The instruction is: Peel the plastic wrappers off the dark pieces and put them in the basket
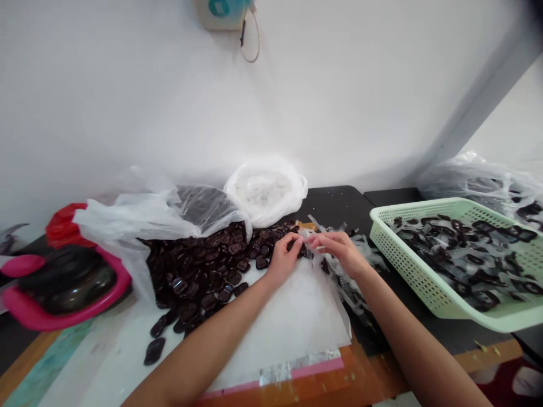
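Note:
My left hand (284,255) is closed in a pinch, thumb and forefinger meeting at a tiny piece too small to make out. Close beside it, the fingers of my right hand (338,249) pinch a thin clear plastic strip (314,221), which juts up between the hands. To the left of my left hand spreads a heap of dark brown, glossy, flat pieces with rounded corners (207,277). A tangle of clear strips (354,282) lies under and beside my right hand. Below both hands is a white sheet (292,316).
A pale green basket (428,282) at right holds dark pieces with clear strips. Behind stands a white plastic bag (266,212) with small clear bits inside. Another plastic bag (139,220) drapes over the heap. A pink-rimmed object (72,319) sits at far left.

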Demonstrator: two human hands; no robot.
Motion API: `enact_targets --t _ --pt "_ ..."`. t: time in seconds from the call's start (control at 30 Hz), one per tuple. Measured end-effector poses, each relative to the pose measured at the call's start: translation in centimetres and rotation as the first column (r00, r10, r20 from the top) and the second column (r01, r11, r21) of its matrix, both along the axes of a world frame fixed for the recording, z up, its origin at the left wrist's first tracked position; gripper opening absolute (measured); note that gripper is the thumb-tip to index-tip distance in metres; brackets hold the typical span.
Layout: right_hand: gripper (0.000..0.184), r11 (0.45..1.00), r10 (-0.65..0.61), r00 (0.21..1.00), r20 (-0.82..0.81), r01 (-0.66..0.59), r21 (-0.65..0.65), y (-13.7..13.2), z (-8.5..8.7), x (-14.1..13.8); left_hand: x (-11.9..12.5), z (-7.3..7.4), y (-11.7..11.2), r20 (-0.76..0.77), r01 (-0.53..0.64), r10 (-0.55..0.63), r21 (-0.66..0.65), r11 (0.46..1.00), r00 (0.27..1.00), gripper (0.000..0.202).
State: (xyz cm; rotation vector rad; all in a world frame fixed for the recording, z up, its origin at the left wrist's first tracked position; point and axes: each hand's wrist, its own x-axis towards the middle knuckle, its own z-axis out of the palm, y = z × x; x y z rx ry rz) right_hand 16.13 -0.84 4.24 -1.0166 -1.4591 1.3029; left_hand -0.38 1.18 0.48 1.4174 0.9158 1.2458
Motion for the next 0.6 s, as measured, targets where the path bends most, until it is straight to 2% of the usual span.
enact_targets --t 0.07,0.17,0.23,0.3,0.37,0.47,0.53,0.6 --pt "0.023 1.0 -0.018 1.0 0.013 0.018 0.006 0.1 -0.2 0.0 0.0 0.2 -0.2 -0.063 0.032 -0.027 0.077 0.996 0.998 0.025" --pt "0.023 0.998 0.028 0.999 0.041 -0.03 0.056 0.5 -1.1 -0.4 0.2 0.2 -0.3 -0.088 0.066 -0.055 0.129 0.989 0.995 0.025" --pt "0.024 0.993 -0.002 0.994 0.111 -0.011 0.119 0.6 -1.5 -0.5 0.3 -0.2 -0.2 -0.05 0.048 -0.044 0.07 0.996 0.998 0.027" --pt "0.018 0.977 -0.071 0.972 0.223 0.022 0.214 0.7 -1.7 -0.4 0.3 -0.6 -0.1 0.012 0.039 -0.038 -0.039 0.999 0.999 0.031" --pt "0.013 0.955 -0.098 0.931 0.352 -0.011 0.295 0.7 -1.7 -0.3 0.3 -1.0 0.1 0.061 0.056 -0.049 -0.123 0.991 0.997 0.035" --pt "0.014 0.937 -0.11 0.86 0.498 -0.077 0.34 0.5 -1.9 -0.6 0.4 -1.0 0.2 0.082 0.069 -0.057 -0.149 0.986 0.995 0.034" --pt "0.008 0.932 -0.164 0.84 0.517 -0.041 0.361 0.5 -2.3 -1.0 0.5 -0.9 0.2 0.111 0.066 -0.048 -0.165 0.984 0.993 0.031" --pt "0.006 0.936 -0.197 0.858 0.474 0.022 0.351 0.5 -2.6 -1.4 0.5 -0.7 0.1 0.167 0.073 -0.038 -0.203 0.976 0.985 0.029"
